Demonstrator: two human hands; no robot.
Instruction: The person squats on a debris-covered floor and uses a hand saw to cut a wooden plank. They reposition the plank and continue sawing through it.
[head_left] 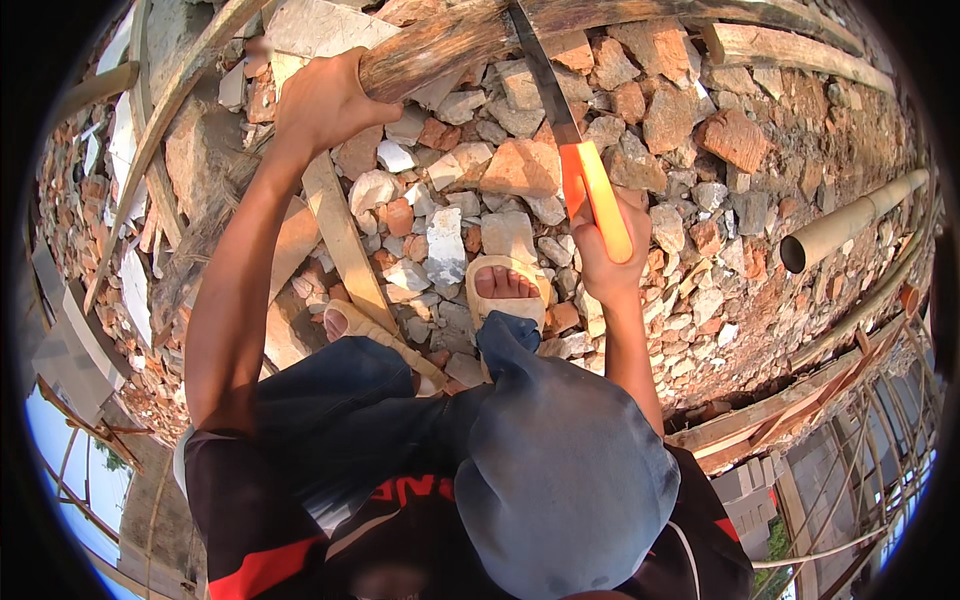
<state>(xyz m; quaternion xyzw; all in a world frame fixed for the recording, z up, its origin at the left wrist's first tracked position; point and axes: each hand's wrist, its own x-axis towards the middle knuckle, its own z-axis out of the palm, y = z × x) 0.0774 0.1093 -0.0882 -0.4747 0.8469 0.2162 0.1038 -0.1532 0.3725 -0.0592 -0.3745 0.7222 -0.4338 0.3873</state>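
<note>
A dark, weathered wooden beam [440,45] runs across the top of the view. My left hand [330,105] is closed over the beam's left end, the thumb pressed along its near side. In my right hand [612,240] is a handsaw [577,170] with an orange handle, the fingers wrapped round the grip. Its dark blade points up and away from me and lies across the beam, touching it near the top edge. Whether the teeth sit in a cut is too small to tell.
Broken brick and concrete rubble [525,165] covers the ground round my sandalled feet [505,285]. A narrow plank [345,245] lies by my left foot. To the right are a hollow bamboo pole [855,220] and a pale timber [790,50]. More long boards [165,130] lean at the left.
</note>
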